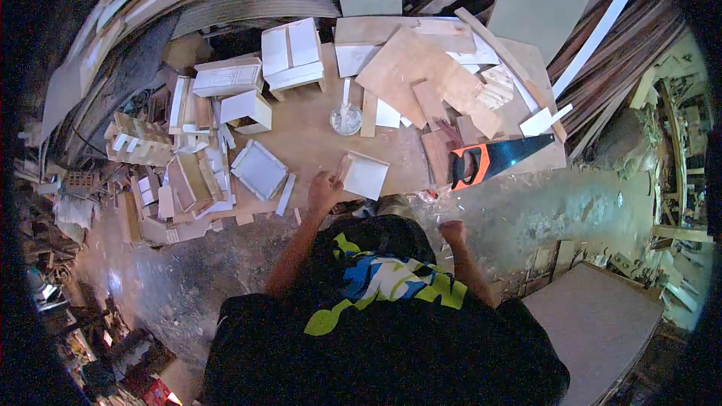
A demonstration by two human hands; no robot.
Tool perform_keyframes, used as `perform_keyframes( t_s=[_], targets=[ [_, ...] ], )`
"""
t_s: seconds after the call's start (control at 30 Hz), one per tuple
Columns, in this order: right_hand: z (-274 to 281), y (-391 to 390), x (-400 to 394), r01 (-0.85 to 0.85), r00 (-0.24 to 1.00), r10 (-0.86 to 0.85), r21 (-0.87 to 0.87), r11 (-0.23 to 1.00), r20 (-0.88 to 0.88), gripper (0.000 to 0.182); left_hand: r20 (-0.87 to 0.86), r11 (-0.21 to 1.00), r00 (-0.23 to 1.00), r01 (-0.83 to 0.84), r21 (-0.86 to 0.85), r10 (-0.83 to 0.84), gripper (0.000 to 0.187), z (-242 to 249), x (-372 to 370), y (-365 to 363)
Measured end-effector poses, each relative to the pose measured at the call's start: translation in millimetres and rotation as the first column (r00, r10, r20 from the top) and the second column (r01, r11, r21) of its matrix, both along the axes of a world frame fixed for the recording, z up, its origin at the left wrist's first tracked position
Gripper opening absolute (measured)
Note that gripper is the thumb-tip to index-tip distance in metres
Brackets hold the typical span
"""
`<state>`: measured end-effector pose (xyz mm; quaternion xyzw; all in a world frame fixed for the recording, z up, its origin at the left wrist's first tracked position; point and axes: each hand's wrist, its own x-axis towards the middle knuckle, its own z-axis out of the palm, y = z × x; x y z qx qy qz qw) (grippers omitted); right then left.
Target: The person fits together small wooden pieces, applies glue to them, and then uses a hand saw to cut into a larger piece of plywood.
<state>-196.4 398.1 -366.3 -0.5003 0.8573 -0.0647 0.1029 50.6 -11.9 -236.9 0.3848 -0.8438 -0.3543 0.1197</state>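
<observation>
The left hand rests with curled fingers against the edge of a small white square wooden panel, which lies flat at the near edge of the wooden table. The right hand hangs below the table edge, well apart from the panel; whether it grips anything I cannot tell. An orange-and-black-handled handsaw lies to the right, and a round clear glass jar stands behind the panel.
</observation>
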Motion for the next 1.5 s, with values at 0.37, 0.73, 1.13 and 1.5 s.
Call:
perform_keyframes(
  t_s=[0.37,0.73,1.13,1.5],
  targets=[
    [-3.1,-13.9,-10.5,0.230,0.932,-0.270,0.183,0.956,0.241,0.014,-0.208,0.777,0.968,0.021,0.629,0.142,0.036,59.4,16.1,-7.0],
    [-26.7,4.4,-10.5,-0.044,0.998,0.047,0.055,0.997,-0.037,0.024,-0.268,0.747,0.948,0.050,0.663,0.175,0.036,47.3,-1.3,-4.2],
    [-5.5,22.3,22.5,0.529,0.810,-0.559,0.190,0.827,0.178,0.024,-0.290,0.711,0.956,0.172,0.681,0.047,0.039,84.1,-53.8,17.6],
    [42.7,-5.8,-17.8,0.361,0.904,-0.356,0.024,0.932,0.235,0.023,-0.321,0.738,0.942,0.145,0.659,0.101,0.039,96.7,-91.7,23.9]
  ],
)
